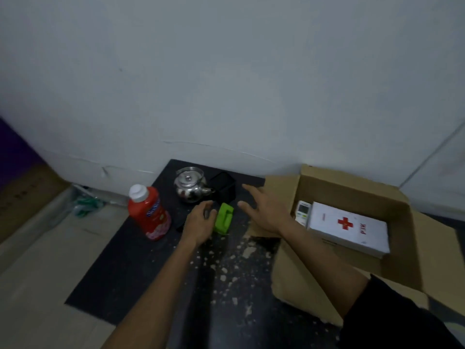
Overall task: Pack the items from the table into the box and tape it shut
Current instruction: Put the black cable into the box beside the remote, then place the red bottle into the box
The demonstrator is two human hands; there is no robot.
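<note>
Just below frame centre, the green object (223,221) stood upright on the table (120,273), touching your loosely curled, empty left hand (200,222), nearer than your spread right hand (264,212).

The white first-aid box (348,229), lying inside the cardboard box (352,187), carries a red cross symbol on its lid. To the right of the cross, red characters read "P3K" or similar; the middle character is blurred. A small red marking to the left of the cross is too small to read. The red bottle (148,212) bears a blue label band with lettering that is too blurred to read. The white remote control (302,210) shows no legible markings.
</note>
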